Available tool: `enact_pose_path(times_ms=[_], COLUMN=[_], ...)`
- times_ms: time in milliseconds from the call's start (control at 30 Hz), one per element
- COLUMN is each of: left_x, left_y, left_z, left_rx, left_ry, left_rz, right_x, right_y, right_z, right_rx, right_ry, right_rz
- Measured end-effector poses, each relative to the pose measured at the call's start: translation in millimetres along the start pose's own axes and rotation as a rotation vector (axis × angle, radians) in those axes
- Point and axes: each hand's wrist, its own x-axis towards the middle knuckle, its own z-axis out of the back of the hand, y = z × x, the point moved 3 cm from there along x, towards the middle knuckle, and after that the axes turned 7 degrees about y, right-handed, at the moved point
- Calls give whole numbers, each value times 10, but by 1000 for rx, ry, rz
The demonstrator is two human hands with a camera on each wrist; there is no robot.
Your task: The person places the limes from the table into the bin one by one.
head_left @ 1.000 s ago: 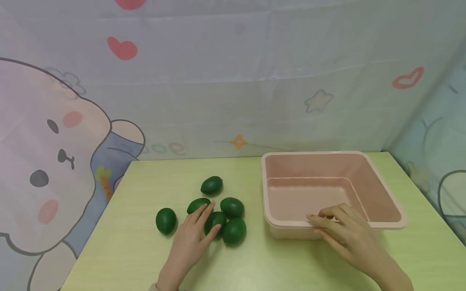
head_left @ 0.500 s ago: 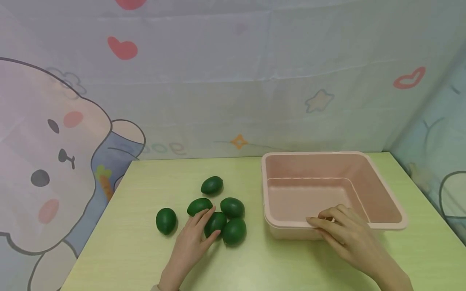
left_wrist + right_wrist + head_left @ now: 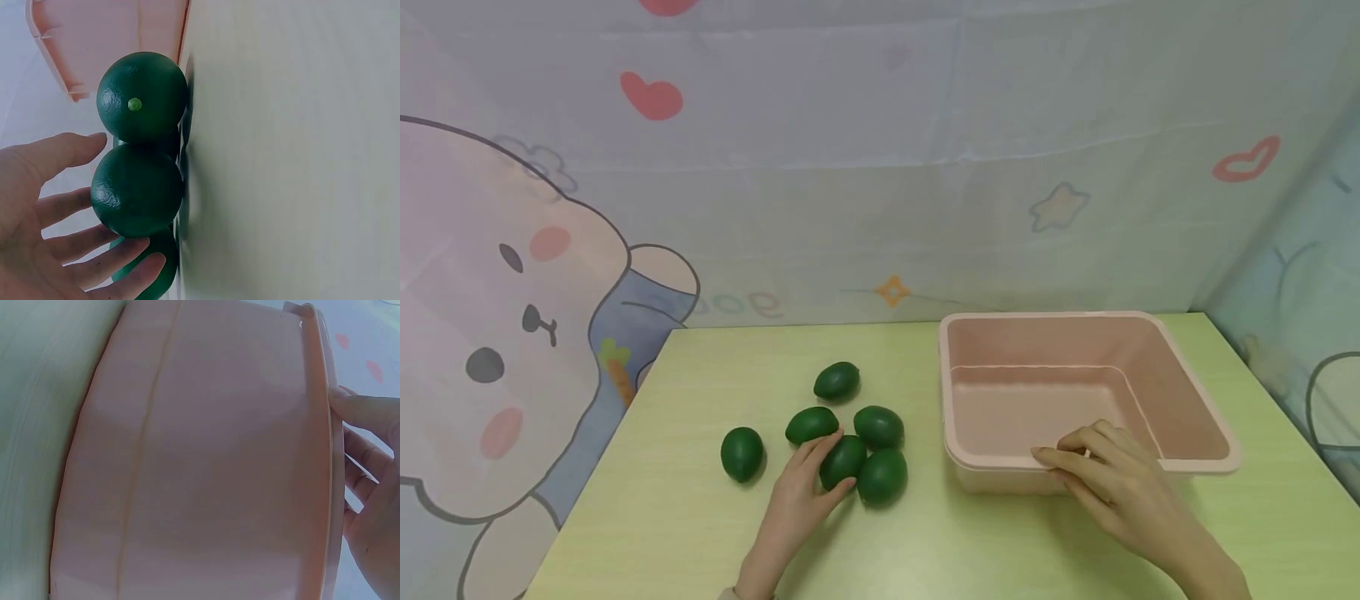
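Observation:
Several dark green limes lie on the table left of the middle in the head view. My left hand [image 3: 801, 492] is around one lime [image 3: 843, 462], its fingers on the far side and the thumb at the near side. In the left wrist view the fingers stretch behind that lime [image 3: 137, 190] and the thumb tip is close beside it. Another lime [image 3: 142, 97], with a pale stem nub, sits just beyond. My right hand [image 3: 1120, 487] holds the near rim of a pink plastic basin [image 3: 992, 461], thumb outside and fingers over the rim.
One lime [image 3: 742, 455] lies apart at the left, another lime [image 3: 837, 382] farther back. Two more limes, one behind [image 3: 878, 427] and one at the right [image 3: 883, 477], crowd the lime at my hand. A printed cloth [image 3: 850, 208] hangs behind the light green table [image 3: 940, 550].
My left hand has moved slightly right and nearer the lime, with its fingers drawn in closer around it. The right hand and the basin have stayed put.

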Motion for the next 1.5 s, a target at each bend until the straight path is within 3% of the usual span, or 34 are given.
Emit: enact_pose_path(times_ms=[333, 1133, 1500], left_x=[42, 79, 64], left_y=[32, 37, 18], left_z=[-22, -30, -7], left_rx=[-55, -47, -55], left_ry=[19, 10, 8], left_rz=[86, 93, 133], right_x=[-8, 5, -6], right_y=[-4, -3, -6], right_z=[-2, 14, 2], right_rx=[-1, -6, -1], right_ry=[8, -3, 7], right_rz=[5, 13, 6])
